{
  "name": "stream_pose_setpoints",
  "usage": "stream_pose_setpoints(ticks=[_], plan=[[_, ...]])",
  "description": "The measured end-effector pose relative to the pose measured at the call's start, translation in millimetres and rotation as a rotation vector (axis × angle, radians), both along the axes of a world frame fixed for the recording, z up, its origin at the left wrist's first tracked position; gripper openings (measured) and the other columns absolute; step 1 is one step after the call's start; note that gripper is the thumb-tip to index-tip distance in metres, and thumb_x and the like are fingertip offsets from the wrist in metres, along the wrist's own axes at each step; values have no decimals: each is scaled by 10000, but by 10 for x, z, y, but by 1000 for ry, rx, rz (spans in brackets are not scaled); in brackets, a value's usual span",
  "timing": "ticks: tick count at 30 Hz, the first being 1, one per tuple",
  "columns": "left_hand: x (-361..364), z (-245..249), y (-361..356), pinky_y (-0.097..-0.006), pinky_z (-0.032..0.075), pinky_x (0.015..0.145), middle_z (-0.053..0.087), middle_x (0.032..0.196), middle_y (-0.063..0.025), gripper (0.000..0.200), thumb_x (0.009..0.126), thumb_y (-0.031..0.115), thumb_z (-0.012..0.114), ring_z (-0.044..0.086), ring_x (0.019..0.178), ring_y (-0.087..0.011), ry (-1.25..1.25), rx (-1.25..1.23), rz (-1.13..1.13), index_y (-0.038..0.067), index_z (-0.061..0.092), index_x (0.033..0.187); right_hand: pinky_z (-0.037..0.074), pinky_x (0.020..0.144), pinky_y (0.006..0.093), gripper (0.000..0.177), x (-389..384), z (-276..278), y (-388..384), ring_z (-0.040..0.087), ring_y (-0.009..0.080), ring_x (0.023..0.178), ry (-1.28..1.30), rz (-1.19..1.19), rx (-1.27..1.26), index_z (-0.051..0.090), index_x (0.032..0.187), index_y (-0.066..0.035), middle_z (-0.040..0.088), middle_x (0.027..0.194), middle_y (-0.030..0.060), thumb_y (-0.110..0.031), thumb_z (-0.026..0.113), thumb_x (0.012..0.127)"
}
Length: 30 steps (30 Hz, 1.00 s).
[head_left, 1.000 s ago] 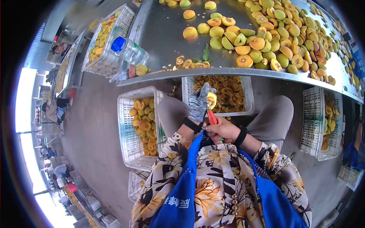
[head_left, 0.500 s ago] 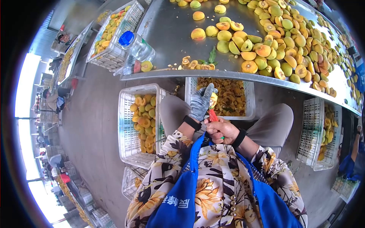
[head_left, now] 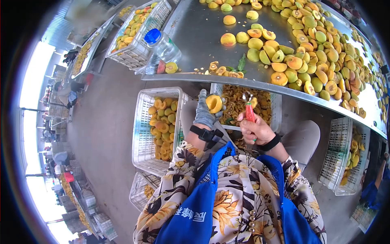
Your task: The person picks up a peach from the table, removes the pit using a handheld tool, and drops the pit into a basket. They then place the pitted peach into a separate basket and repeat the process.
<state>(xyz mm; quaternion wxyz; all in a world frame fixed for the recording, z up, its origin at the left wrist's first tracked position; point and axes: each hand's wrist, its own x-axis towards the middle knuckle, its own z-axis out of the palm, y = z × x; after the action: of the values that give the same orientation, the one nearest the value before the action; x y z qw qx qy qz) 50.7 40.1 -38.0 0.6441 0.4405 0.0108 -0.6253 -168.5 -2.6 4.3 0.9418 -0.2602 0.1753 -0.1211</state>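
Observation:
My left hand [head_left: 204, 113], in a grey glove, holds a yellow peach half [head_left: 213, 104] with its hollow, pitless side showing. The thumb and fingers close around its edges. To the right, my bare right hand [head_left: 257, 129] grips a red-handled pitting tool [head_left: 249, 112] with a looped metal tip pointing away from me. The tip is apart from the peach half, and a small yellow piece shows beside it. Below and beyond both hands stands a white crate [head_left: 277, 107] of peach pits and scraps, partly under the table.
A metal table [head_left: 199, 44] carries many peach halves [head_left: 321, 61], a blue-capped bottle [head_left: 164, 46] and a leaf. White crates of peaches stand at left [head_left: 140, 130], right [head_left: 331, 156] and upper left [head_left: 138, 55]. Other people sit at tables far left.
My hands have moved apart; the tool has come away from the peach, and its metal tip now shows. My left hand has turned the half's hollow into view. The whole view shifted slightly.

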Motion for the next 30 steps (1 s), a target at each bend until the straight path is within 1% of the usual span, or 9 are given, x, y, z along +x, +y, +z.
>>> stream_pose_setpoints(ticks=[5,6,8,9,14,17,22,25,30], plan=[[513,-95,480,-275,443,463,625,836,-75,521,825,566,493,594,610,-208,-218,-197,100,86,563,1017,367,348,251,231,69,-779,-184,443,105,399,876,34,-663,477,813,-66,440,558,1,-232,636,801],[607,-159,588,-288,471,519,616,904,-66,495,839,528,505,604,673,-205,-435,-86,454,88,531,1064,367,339,251,242,4,-635,-173,452,101,406,768,17,-515,470,807,-62,443,555,1,-236,638,800],[1040,-175,1015,-328,512,604,607,964,-64,297,900,252,506,606,809,-203,-1257,170,135,58,493,1124,361,314,247,254,-96,-569,-123,460,86,403,635,20,-418,451,800,-57,454,550,1,-235,632,804],[1417,-465,1187,-334,512,655,616,964,-89,385,881,275,535,616,799,-249,-745,-15,440,47,456,1181,361,314,247,254,-127,-546,-126,460,86,403,641,-4,-414,451,800,-57,454,550,1,-235,632,804],[1955,-228,1377,-421,436,861,606,1037,-167,702,742,662,510,564,959,-333,-1760,1205,-200,62,600,1095,367,315,248,256,-262,-425,-95,432,94,351,578,-98,-531,452,868,-40,461,552,5,-209,633,802],[1600,0,804,-389,449,831,585,1073,-149,419,840,386,562,551,971,-317,-2750,391,-349,81,587,1126,374,324,251,278,-335,-343,-110,444,97,358,626,-201,-593,457,913,-24,479,570,16,-196,640,795],[-297,285,-1026,-342,497,677,654,846,-128,487,757,491,628,631,772,-264,-1999,-309,-239,71,611,1002,391,380,244,373,-504,-485,-88,477,85,426,650,-476,-691,454,1076,0,517,648,31,-154,645,796],[-1230,539,-1662,-390,470,796,619,998,-193,660,736,548,599,608,917,-295,-1970,35,-926,58,500,1167,385,375,242,361,-668,-166,-27,475,85,423,683,-490,-513,463,1078,7,517,644,32,-133,640,798],[-1573,314,-1999,-408,476,786,611,975,-215,691,657,499,684,600,908,-344,-1840,67,-803,31,504,1132,353,337,230,298,-904,-123,71,456,77,386,696,-567,-465,483,1035,6,519,636,32,-111,624,800]])
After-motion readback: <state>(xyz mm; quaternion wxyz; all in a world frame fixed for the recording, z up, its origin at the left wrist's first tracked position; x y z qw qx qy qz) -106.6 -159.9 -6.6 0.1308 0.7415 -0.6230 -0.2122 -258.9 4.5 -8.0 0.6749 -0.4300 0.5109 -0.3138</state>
